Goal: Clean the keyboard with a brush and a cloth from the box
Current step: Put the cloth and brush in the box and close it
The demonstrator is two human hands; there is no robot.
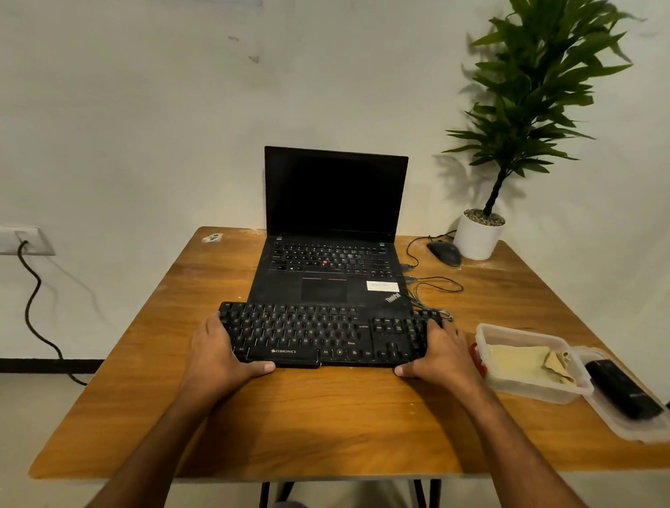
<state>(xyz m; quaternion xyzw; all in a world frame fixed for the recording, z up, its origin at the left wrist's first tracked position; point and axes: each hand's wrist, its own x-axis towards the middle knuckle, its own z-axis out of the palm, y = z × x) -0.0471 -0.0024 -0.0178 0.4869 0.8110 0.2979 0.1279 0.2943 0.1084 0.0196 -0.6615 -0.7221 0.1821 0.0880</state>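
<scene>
**A:** What is on the table, from left to right, taking the keyboard as the reference?

**B:** Beyond the black plastic full-size keyboard (324, 336) and off to its left is a small white object (212, 237) near the far edge of the wooden table (318, 414); I cannot tell what it is. The keyboard lies across the middle of the table, with its far edge against an open black laptop (329, 253).

**A:** And the hands?

**B:** The left hand (222, 348) grips the keyboard's left end, fingers curled over the end keys and thumb pressed on the near edge. The right hand (442, 352) grips the right end the same way, fingers on the number pad, thumb on the near edge.

**A:** What lies to the right of the keyboard?

**B:** Just right of it is a clear plastic rectangular box (487, 339) holding a folded yellowish cloth (528, 364). Right of the box its clear lid (633, 424) lies flat with a black oblong object (623, 389) on it, probably the brush, though no bristles show. Beyond the keyboard's right end sit a black wired mouse (445, 253) and a potted green plant in a white pot (478, 237).

**A:** How should this step go?

**B:** It looks like positioning the keyboard. I would keep both ends level, draw it towards the near edge and clear of the laptop, and watch the thin black cable (432, 285) trailing from behind its right end so it doesn't snag.
</scene>
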